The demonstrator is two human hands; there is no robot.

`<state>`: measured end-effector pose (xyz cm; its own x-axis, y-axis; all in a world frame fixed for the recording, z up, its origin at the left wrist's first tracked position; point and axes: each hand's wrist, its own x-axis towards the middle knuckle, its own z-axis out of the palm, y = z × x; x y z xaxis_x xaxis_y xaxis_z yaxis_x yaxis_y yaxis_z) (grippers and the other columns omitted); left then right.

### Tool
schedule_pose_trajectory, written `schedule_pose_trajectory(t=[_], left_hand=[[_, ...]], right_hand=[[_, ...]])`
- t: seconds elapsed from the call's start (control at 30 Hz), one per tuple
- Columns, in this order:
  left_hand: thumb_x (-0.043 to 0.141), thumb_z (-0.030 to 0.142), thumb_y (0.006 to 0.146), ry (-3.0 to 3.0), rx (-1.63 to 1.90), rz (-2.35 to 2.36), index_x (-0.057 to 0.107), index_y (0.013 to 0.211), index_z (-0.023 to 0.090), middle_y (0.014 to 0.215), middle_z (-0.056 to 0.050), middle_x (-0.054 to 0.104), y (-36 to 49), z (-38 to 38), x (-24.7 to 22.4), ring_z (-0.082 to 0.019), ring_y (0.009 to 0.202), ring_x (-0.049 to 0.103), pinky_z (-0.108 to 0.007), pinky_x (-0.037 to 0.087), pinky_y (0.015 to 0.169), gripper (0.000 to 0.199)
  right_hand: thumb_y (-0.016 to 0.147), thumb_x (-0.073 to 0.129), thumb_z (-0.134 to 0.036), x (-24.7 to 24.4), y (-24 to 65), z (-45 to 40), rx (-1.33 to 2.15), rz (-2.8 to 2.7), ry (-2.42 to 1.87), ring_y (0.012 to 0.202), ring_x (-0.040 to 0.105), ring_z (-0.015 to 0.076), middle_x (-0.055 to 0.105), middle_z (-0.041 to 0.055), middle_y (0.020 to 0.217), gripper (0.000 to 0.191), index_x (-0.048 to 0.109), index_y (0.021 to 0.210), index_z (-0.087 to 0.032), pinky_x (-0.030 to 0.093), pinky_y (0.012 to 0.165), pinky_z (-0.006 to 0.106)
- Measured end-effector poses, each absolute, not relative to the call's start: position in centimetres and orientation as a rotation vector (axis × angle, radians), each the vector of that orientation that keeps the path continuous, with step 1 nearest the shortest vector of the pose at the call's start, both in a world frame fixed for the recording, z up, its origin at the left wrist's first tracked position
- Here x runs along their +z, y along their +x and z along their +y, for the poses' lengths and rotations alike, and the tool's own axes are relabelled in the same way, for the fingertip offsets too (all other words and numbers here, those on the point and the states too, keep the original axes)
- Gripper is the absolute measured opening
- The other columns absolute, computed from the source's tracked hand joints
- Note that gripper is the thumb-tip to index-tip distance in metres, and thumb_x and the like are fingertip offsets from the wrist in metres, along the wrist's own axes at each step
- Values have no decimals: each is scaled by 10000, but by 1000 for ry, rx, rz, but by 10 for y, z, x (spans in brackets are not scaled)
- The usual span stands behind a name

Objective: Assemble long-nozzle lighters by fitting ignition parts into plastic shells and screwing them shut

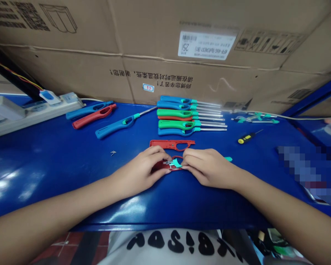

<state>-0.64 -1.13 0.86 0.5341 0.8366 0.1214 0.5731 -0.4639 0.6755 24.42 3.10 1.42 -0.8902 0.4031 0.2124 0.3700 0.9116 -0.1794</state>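
Observation:
My left hand [151, 165] is closed around a red lighter handle half [160, 165], which lies open side up low over the table. In this half sit a turquoise trigger [176, 163] and small metal parts, partly covered by my fingers. At its right end, my right hand [209, 167] pinches the lighter's inner assembly near the trigger. A turquoise tip [228, 159] sticks out beyond the right knuckles; the hand hides what joins them. Just behind both hands rests the other red handle half [171, 144], hollow side showing.
Several assembled lighters [176, 113] lie side by side at the back. A blue lighter [116, 126], red handle [93, 116] and small screws [113, 152] are left. A yellow-black screwdriver [245, 138] and loose inner assemblies [256, 117] are right. A cardboard box [154, 44] walls the back.

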Motion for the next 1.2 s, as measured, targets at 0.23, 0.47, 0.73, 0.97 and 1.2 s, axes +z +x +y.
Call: schedule_pose_trajectory(t=[0.23,0.47,0.73,0.97,1.2], left_hand=[[632,229,951,2198,608,1163,655,1105,192,1099,-53,651,-5,-11,8,-205,1039,629,-361,511,947,160],[654,214,938,2261,627,1193,622,1129,177,1083,-51,659,-5,-14,9,-201,1019,629,-359,522,928,196],[602,226,979,2378,644,1134,581,1274,194,1146,-73,640,-4,-16,5,-212,1106,597,-364,512,974,298],[552,263,1011,2468,612,1109,588,1284,197,1144,-84,649,-5,-15,4,-227,1098,593,-384,514,969,284],[587,284,996,2552,635,1155,677,1152,194,1054,-62,692,-8,-16,4,-215,1003,632,-359,543,883,202]], right_hand=[[1001,439,-162,11,244,32,196,-2832,-617,771,569,156,627,49,905,193,623,943,-166,384,637,267],[1004,434,-177,14,244,29,103,-2852,-595,758,556,158,630,53,908,204,627,941,-161,368,617,277],[942,477,-132,19,239,21,-47,-2996,-610,750,564,176,632,55,917,142,614,915,-160,324,585,309],[1026,450,-330,17,233,18,38,-2862,-725,807,604,166,627,70,1072,233,621,1056,-175,348,584,286],[1012,526,-282,9,230,22,490,-2609,-768,850,618,137,643,30,1074,140,642,963,-219,425,699,255]])
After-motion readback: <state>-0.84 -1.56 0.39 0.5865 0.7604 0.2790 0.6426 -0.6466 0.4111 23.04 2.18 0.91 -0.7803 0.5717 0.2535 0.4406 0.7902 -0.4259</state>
